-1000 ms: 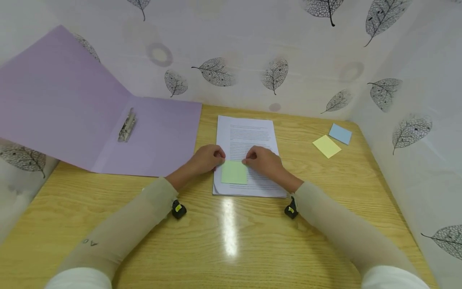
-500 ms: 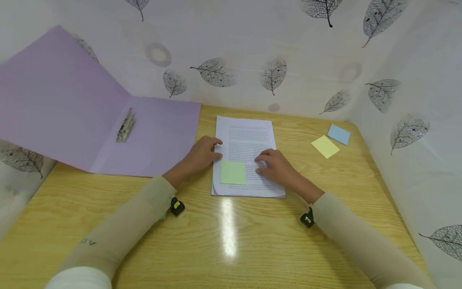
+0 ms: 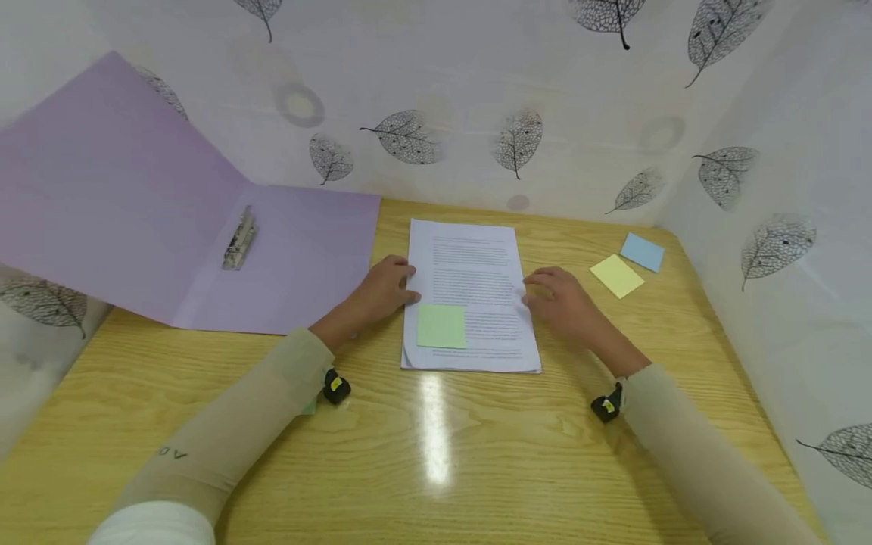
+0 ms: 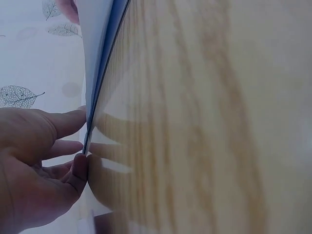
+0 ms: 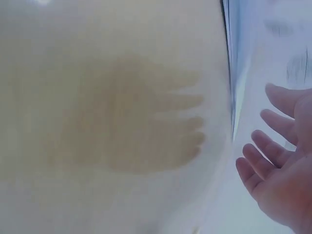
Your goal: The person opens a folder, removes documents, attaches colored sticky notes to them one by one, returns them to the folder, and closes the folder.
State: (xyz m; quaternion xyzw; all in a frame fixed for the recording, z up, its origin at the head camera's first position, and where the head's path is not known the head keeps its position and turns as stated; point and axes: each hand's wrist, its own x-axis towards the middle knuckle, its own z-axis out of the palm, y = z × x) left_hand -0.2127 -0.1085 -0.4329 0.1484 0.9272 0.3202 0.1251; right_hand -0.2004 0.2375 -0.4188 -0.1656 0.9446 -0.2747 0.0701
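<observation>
A stack of printed sheets (image 3: pixel 477 280) lies on the table, with a light green sticky note (image 3: pixel 441 326) stuck flat on its lower left part. My left hand (image 3: pixel 383 291) is at the stack's left edge, its thumb tip over the paper's border. In the left wrist view, the fingertips (image 4: pixel 79 163) meet the edge of the stack (image 4: pixel 105 53). My right hand (image 3: pixel 562 303) hovers by the right edge, fingers loosely bent and holding nothing. The right wrist view shows those fingers (image 5: pixel 265 146) spread apart, just off the stack's edge (image 5: pixel 230 63).
An open purple folder (image 3: pixel 313 257) with a metal clip (image 3: pixel 241 241) lies to the left, its cover leaning on the leaf-patterned curtain (image 3: pixel 450 76). Yellow (image 3: pixel 617 275) and blue (image 3: pixel 643 252) sticky note pads sit at the back right. Something green (image 3: pixel 309 407) peeks from under the left forearm.
Both hands have let go of the green note's upper corners, leaving it flat on the page. The right hand has moved right to the stack's edge; the left has shifted slightly left and up.
</observation>
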